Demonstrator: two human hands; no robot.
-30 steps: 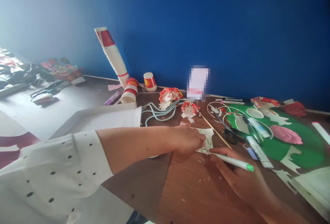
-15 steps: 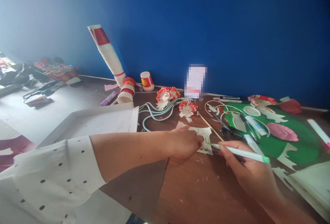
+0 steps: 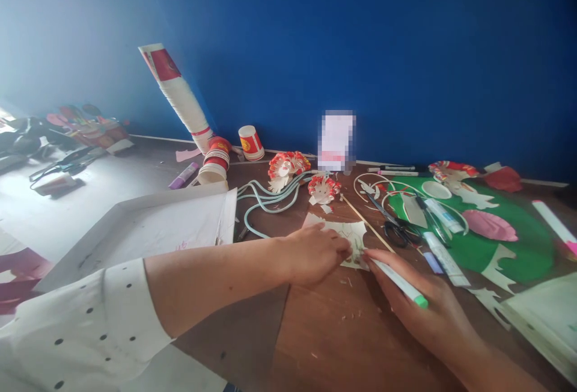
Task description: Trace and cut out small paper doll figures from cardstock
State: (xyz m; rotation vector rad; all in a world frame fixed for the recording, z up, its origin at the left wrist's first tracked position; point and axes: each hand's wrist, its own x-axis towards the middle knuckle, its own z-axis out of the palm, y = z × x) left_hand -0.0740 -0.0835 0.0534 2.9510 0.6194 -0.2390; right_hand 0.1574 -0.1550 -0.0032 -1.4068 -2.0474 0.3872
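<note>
In my right hand [image 3: 406, 296] is a white marker [image 3: 399, 279] with a green end, gripped between thumb and fingers. Its tip reaches a small cut piece of white paper [image 3: 359, 238] with green lines drawn on it. My left hand [image 3: 318, 252] lies across the left part of that paper, fingers extended and pressing it to the brown table [image 3: 333, 332]. The hand covers some of the drawing. Just behind the paper sits a red-and-white fringed paper flower [image 3: 323, 190]. A thin wooden stick [image 3: 367, 222] runs beside the paper's right edge.
Right of my hands, scissors [image 3: 394, 226], glue sticks [image 3: 446, 260] and a pink paper piece [image 3: 490, 225] lie on or by a green sheet [image 3: 532, 254]. A white box lid [image 3: 121, 214], pale blue cable [image 3: 256, 205] and stacked paper cups [image 3: 184, 106] are leftward. A blue wall [image 3: 288, 49] stands behind.
My right hand has moved slightly left and lower, and the marker now tilts more steeply toward me. My left hand's fingers have flattened on the paper. The whole view has shifted a little.
</note>
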